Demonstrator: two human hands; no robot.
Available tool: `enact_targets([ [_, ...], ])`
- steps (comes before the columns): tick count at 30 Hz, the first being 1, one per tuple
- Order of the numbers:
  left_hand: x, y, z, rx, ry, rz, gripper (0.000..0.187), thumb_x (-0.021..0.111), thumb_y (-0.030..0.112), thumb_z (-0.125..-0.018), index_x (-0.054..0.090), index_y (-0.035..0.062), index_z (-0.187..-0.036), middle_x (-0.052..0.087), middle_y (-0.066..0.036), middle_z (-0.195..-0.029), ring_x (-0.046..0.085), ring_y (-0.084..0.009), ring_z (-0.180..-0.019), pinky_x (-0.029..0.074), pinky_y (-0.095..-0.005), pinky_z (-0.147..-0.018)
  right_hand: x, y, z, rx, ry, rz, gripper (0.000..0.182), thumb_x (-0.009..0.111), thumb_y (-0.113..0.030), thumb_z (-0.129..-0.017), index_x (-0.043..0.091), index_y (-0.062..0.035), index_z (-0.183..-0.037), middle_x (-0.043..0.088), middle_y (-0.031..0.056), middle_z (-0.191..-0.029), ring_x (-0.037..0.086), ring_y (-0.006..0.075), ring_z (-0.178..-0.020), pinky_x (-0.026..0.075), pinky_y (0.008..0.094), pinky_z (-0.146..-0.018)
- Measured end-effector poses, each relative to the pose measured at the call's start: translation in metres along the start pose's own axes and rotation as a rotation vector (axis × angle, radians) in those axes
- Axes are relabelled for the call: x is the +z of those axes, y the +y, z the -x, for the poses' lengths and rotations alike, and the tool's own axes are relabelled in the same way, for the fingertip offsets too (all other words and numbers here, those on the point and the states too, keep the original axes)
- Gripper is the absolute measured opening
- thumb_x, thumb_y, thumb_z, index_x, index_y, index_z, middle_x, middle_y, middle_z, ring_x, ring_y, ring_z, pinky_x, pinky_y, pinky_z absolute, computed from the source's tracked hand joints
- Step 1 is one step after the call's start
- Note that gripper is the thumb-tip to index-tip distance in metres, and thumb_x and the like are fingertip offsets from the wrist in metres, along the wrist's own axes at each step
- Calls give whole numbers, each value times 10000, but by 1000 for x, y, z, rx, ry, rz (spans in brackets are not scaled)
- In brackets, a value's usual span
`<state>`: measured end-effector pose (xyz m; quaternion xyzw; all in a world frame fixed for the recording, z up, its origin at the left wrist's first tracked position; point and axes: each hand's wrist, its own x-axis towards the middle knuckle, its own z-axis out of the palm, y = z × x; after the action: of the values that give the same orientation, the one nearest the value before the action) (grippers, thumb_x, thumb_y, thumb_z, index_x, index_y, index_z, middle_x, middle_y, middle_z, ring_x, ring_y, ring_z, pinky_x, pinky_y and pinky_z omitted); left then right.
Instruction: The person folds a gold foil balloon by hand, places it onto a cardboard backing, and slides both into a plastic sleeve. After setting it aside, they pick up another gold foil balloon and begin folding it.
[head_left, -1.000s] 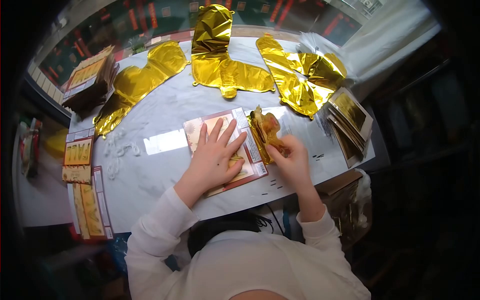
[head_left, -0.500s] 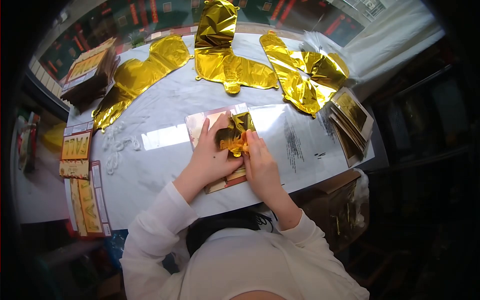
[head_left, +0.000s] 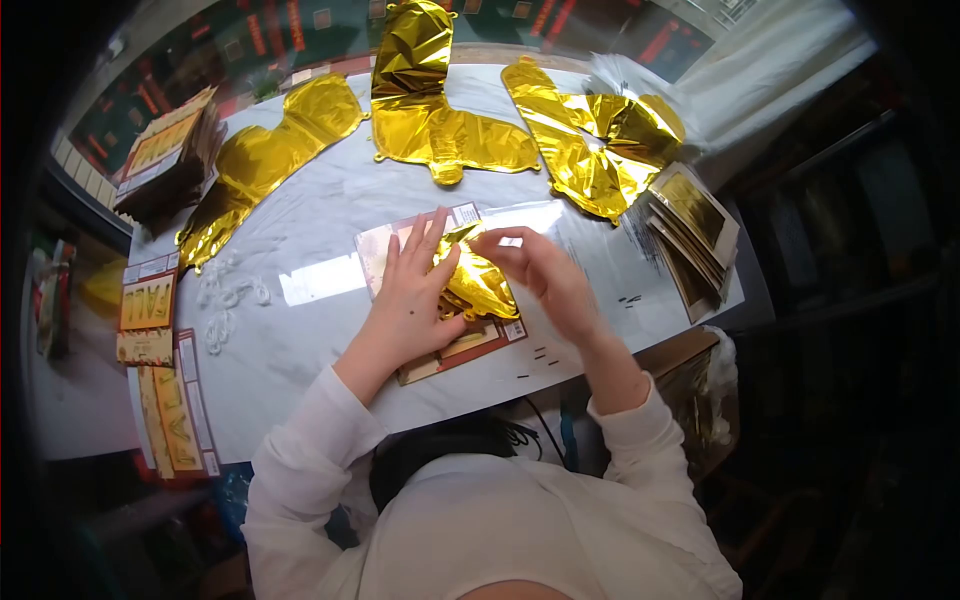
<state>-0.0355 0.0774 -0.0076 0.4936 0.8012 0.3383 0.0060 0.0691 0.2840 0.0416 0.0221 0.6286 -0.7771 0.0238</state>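
A folded gold foil balloon [head_left: 480, 285] lies on a printed packaging card [head_left: 505, 332] in front of me. My left hand [head_left: 405, 310] rests on the foil and card with its fingers stretched out and spread. Its fingertips reach over the upper part of the card, and its thumb lies on the foil's lower edge. On the right, my right hand [head_left: 545, 275] is bent at the foil's upper corner, thumb and index fingertips close together there. A clear plastic sleeve [head_left: 530, 216] lies behind and to the right of the foil, partly hidden by the right hand.
Flat gold foil balloons [head_left: 455, 135] lie along the table's far side. Packaged cards [head_left: 148, 310] and a card stack [head_left: 172, 145] sit at left, near white string [head_left: 230, 290]. More cards [head_left: 690, 240] stand at right. A cardboard box [head_left: 690, 350] is below the right edge.
My right hand has moved up and away from the foil's lower part to its upper corner. The foil now spreads wider to the right, and my left fingers are spread further.
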Motion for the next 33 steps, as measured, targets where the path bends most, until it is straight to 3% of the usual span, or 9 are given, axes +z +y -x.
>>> enact_targets([
  [2, 0, 0, 1, -2, -12, -10, 802, 816, 251, -702, 600, 60, -1451, 195, -228, -1746, 180, -464, -1607, 152, -643, -1262, -7, -7, -12, -98, 82, 150, 494, 438, -300, -1128, 475, 1, -1519, 502, 171, -1596, 433, 284, -1519, 348, 397, -1239],
  [4, 3, -2, 1, -2, 0, -15, 812, 813, 259, -712, 586, 59, -1465, 185, -249, -1741, 181, -471, -1604, 153, -640, -1264, -7, 2, -24, -235, 135, 845, 555, 440, -295, -1125, 389, 28, -1574, 436, 224, -1627, 361, 371, -1555, 284, 444, -1271],
  [5, 4, -3, 1, 2, -1, -16, 812, 813, 259, -712, 586, 59, -1465, 185, -249, -1741, 181, -471, -1604, 153, -640, -1264, -7, 14, -28, -238, 139, 844, 555, 440, -295, -1125, 389, 28, -1574, 436, 224, -1627, 361, 371, -1555, 284, 444, -1271],
  [7, 5, -4, 1, 1, 12, 10, 785, 813, 267, -725, 599, 56, -1450, 164, -278, -1735, 183, -482, -1599, 156, -644, -1260, -7, 40, -38, -375, 33, 1405, 582, 439, -260, -1118, 329, 41, -1603, 359, 250, -1662, 271, 415, -1583, 221, 482, -1291],
  [14, -1, -2, 5, 12, 106, 203, 1022, 824, 294, -747, 359, 55, -1625, 122, -313, -1728, 157, -494, -1599, 133, -645, -1263, -2, 64, -39, -402, 83, 1501, 675, 482, -342, -1083, 317, 34, -1619, 312, 249, -1689, 263, 385, -1592, 213, 480, -1296],
  [16, -13, 13, 8, 44, 161, 41, 1133, 809, 279, -785, 157, 1, -1669, 122, -323, -1722, 135, -499, -1601, 114, -638, -1267, -1, 63, -37, -387, 81, 1491, 679, 483, -349, -1082, 320, 35, -1617, 311, 249, -1689, 265, 382, -1591, 216, 476, -1296],
  [19, -12, 55, 35, -43, 187, -157, 1132, 797, 320, -853, 95, -60, -1655, 122, -333, -1715, 123, -503, -1600, 107, -634, -1266, 0, 61, -38, -379, 82, 1493, 688, 489, -362, -1079, 323, 36, -1616, 311, 249, -1690, 269, 379, -1590, 218, 469, -1295],
  [25, 9, 87, 91, -254, -87, -243, 1085, 695, 569, -945, 176, -86, -1637, 140, -344, -1706, 138, -495, -1598, 108, -631, -1262, 0, 64, -40, -370, 86, 1503, 701, 489, -376, -1080, 311, 31, -1623, 305, 247, -1693, 266, 374, -1591, 209, 464, -1299],
  [33, -14, 98, 123, -250, -218, -324, 1050, 699, 615, -913, 281, -23, -1635, 186, -341, -1699, 153, -487, -1599, 90, -664, -1250, -1, 63, -40, -366, 76, 1490, 679, 460, -368, -1094, 307, 27, -1625, 300, 244, -1696, 264, 367, -1592, 199, 461, -1303],
])
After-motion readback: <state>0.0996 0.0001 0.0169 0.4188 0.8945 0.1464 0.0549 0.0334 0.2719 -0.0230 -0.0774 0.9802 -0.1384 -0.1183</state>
